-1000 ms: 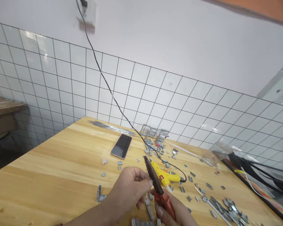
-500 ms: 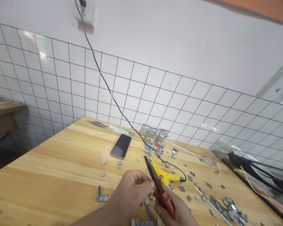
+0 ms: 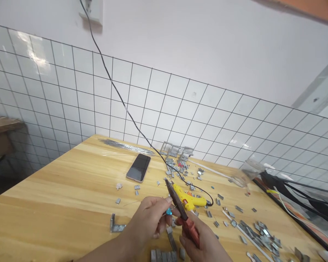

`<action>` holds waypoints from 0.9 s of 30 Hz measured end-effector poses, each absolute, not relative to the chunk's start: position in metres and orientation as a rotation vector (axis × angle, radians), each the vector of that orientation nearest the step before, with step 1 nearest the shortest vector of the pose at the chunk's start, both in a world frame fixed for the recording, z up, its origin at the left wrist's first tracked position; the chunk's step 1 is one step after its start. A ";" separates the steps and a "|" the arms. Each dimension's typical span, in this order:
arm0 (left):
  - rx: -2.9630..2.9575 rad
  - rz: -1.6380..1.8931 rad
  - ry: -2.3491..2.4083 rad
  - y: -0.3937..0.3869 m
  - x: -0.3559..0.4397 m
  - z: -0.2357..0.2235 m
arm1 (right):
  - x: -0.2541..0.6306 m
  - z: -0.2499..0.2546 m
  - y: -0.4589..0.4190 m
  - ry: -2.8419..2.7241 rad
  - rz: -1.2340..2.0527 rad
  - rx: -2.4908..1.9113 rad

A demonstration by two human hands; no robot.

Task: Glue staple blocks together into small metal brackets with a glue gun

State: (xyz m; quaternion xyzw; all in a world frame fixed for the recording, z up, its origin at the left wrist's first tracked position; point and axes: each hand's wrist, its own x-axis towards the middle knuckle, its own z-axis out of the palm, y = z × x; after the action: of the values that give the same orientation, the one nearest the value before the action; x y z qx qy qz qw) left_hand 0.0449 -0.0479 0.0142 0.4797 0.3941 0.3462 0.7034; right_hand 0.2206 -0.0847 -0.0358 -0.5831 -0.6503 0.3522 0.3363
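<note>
Fingers (image 3: 163, 206) of the left hand (image 3: 143, 220) pinched on a small blue piece (image 3: 168, 211), red-handled pliers (image 3: 190, 230) gripped in the right hand (image 3: 206, 238), both held above the worktop (image 3: 57, 207), well short of its far edge, thin metal rods (image 3: 125, 146) laid near the far left corner.

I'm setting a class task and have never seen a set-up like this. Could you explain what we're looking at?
There is no machine: these are a person's bare hands, seen from a camera on that person's head, looking forward and down. The right hand grips red-handled pliers; the left hand holds a small blue piece beside them. On the wooden table lie a smartphone, a yellow glue gun, thin metallic rods and scattered grey metallic pieces.
</note>
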 end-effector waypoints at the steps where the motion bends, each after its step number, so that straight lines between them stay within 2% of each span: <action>1: 1.082 0.767 0.876 -0.047 0.045 0.014 | 0.222 -0.037 -0.084 -1.698 0.926 -1.524; 6: 1.174 0.752 0.915 -0.044 0.047 0.009 | 0.224 -0.041 -0.083 -1.792 0.888 -1.505; 18: 1.200 0.823 0.937 -0.047 0.052 0.003 | 0.225 -0.050 -0.080 -1.884 0.468 -1.667; 27: 1.223 0.868 0.910 -0.050 0.052 0.005 | 0.222 -0.048 -0.077 -1.858 0.458 -1.673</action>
State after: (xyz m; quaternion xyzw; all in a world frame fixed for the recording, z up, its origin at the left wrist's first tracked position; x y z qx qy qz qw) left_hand 0.0524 -0.0496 0.0050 0.5360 0.3987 0.3806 0.6395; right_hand 0.2224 -0.0769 -0.0480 -0.6287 -0.6985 0.1722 0.2953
